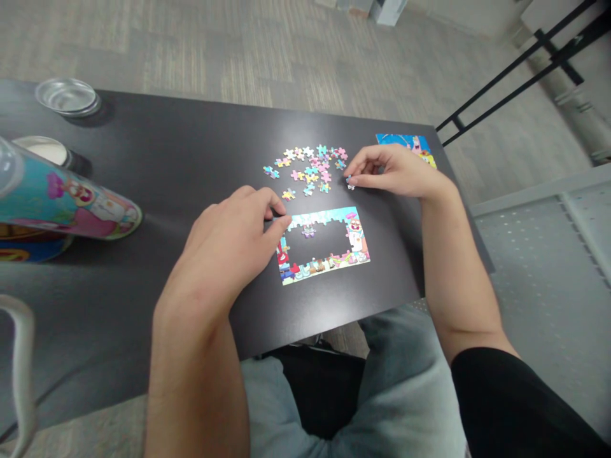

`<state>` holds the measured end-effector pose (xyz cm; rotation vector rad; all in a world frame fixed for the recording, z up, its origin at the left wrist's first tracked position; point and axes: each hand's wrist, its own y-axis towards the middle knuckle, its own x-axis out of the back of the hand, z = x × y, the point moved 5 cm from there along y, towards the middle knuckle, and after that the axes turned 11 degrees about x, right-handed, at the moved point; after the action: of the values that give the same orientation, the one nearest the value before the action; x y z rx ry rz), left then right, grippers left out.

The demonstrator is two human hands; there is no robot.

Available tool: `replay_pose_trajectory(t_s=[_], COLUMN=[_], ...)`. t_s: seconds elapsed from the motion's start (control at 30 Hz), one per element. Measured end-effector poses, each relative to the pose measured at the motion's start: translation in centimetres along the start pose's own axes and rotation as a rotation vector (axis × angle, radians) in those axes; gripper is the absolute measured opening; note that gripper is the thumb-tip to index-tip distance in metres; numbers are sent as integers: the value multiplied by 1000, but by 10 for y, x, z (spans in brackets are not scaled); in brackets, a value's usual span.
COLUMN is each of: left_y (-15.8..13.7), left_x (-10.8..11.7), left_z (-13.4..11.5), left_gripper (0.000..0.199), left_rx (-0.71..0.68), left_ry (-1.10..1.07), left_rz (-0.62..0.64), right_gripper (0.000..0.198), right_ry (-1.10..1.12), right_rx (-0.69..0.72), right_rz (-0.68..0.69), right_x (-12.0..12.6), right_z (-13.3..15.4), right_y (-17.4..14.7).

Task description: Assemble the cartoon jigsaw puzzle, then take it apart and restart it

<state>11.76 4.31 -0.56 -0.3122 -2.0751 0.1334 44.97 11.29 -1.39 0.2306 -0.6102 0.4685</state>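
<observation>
A jigsaw puzzle border (361, 248) with colourful cartoon figures lies on the dark table, its middle showing bare tabletop. One loose piece (309, 231) sits inside it, close under the top edge. My left hand (229, 242) is at the border's top left corner, thumb and forefinger closed on it. Beyond the border, loose jigsaw pieces (311, 170) are spread in a cluster. To the right of them, my right hand (394, 170) pinches a small jigsaw piece (351, 182) between thumb and fingers, just at the tabletop.
A blue and yellow picture card (405, 141) lies partly behind my right hand. At the left are a cartoon-printed cylinder (71, 197), a round metal lid (67, 97) and another round tin (45, 149). A white curved tube (21, 362) rises at the lower left.
</observation>
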Motion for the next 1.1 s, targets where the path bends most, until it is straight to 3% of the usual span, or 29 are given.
replay_pose_trajectory(t_s=[0.23, 0.53, 0.67, 0.77, 1.0, 1.1], left_y=[-1, -3, -4, -5, -6, -5], left_x=[1, 4, 5, 5, 13, 13], left_z=[-3, -9, -11, -11, -13, -9], left_gripper=[15, 14, 13, 15, 27, 27], left_rx=[10, 45, 53, 48, 47, 72], left_ry=[41, 82, 93, 45, -164, -163], left_rz=[22, 51, 72, 52, -127, -132], right_gripper=[39, 19, 14, 14, 31, 37], right_ry=[-243, -358, -353, -360, -476, -539], right_rx=[140, 231, 271, 252, 174, 182], right_rz=[-57, -138, -132, -129, -85, -78], right_x=[6, -30, -35, -35, -45, -54], right_z=[-3, 4, 6, 12, 25, 26], right_y=[4, 17, 17, 16, 18, 20])
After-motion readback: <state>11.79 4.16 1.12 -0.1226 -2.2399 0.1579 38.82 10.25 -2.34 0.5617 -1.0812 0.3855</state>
